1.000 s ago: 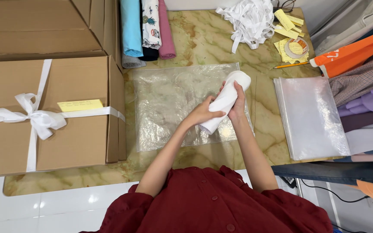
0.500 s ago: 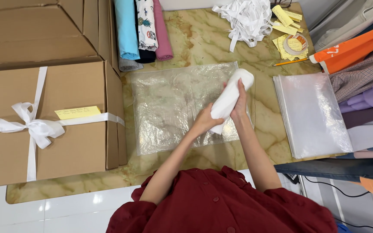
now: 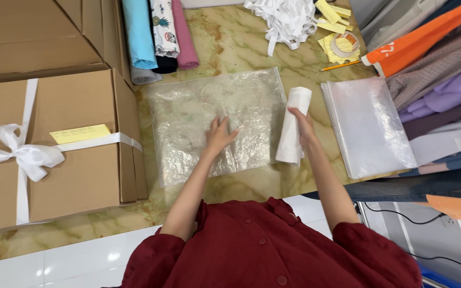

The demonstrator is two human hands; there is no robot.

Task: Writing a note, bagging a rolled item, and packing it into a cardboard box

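Right hand (image 3: 302, 121) hides part of white fabric roll (image 3: 293, 125); cardboard boxes (image 3: 44, 138) cut by left edge, folded fabrics (image 3: 438, 69) by right edge; writing on yellow slip (image 3: 79, 133) too small to read.

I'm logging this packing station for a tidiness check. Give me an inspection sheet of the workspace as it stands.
Surface: marbled table top, glossy, crowded at the edges.
Job's things: clear plastic bag lying flat; white fabric roll on its right edge.
Clutter: stack of clear bags, ribboned cardboard box, fabric rolls, white ribbon pile, yellow notes, tape roll, pencil.
Hands: left hand flat on the bag; right hand grips the roll.
Cables: black cables on the floor, right.
Surroundings: folded fabrics at right.
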